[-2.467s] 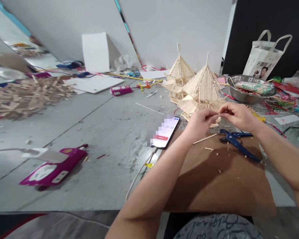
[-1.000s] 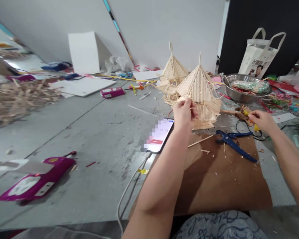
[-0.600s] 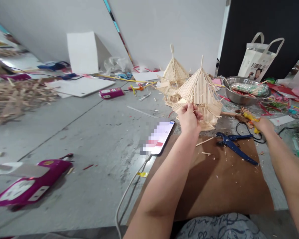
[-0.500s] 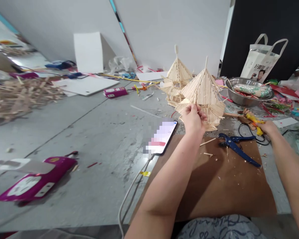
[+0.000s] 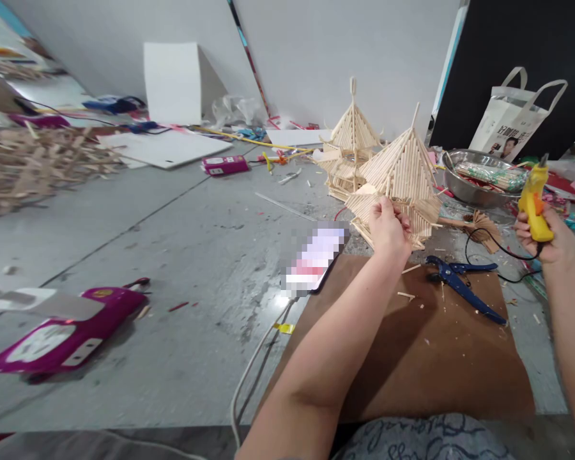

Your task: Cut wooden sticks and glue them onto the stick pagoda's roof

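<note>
My left hand pinches a thin wooden stick against the lower edge of a pagoda-like model made of sticks. My right hand is closed round a yellow glue gun, lifted off the table to the right, nozzle up, with its black cord trailing down. A second stick pagoda stands just behind the first. Blue cutting pliers lie on the brown cardboard mat between my arms.
A phone with its cable lies left of my left hand. A steel bowl and a tote bag stand at the right. Magenta packets, a pile of wooden pieces and white boards lie on the grey table.
My right hand has reached right, taken the yellow glue gun from the table and raised it. My left hand has stayed at the pagoda's edge holding the stick.
</note>
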`<state>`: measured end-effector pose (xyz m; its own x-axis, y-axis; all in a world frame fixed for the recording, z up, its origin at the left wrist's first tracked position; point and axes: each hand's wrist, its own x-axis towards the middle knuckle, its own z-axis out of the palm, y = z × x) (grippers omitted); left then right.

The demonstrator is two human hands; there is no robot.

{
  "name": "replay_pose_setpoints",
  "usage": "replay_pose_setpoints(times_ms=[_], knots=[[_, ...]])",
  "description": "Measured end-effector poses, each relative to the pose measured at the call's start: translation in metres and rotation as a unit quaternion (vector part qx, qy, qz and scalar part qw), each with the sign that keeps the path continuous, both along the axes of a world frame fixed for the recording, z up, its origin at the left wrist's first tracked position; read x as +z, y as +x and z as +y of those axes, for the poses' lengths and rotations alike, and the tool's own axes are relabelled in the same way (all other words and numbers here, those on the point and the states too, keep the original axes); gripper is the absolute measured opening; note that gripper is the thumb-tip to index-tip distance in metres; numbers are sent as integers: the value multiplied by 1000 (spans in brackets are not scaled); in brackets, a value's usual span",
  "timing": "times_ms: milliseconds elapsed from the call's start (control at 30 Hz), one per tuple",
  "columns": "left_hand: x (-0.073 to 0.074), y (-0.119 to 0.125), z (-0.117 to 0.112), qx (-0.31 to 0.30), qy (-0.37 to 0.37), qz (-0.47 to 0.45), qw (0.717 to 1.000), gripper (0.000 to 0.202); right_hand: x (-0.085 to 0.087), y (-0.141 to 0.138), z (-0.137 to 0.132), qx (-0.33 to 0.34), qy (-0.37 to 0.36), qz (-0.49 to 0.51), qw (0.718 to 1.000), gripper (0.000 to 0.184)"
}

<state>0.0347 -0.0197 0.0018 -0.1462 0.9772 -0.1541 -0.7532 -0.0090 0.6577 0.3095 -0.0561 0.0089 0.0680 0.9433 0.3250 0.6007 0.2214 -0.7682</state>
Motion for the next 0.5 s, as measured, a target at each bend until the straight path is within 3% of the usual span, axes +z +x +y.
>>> replay_pose_setpoints(times_ms=[100,200,233,367,500], knots=[[0,-1,0,-5,-1,-9,1000,25,23,-32,1,42,-93,236,966,35],[0,-2,1,-5,-10,-11,1000,25,39,-67,5,67,-96,299,947,15],[-1,-3,1,-4,-13,-9,1000,25,43,-79,7,79,-88,291,949,9],[-2,-3,1,2,-6,-3,1000,24,55,-120,9,111,-19,170,979,30],[-2,-2,-1,4,4,6,1000,23,63,-141,14,151,-5,11,988,26]])
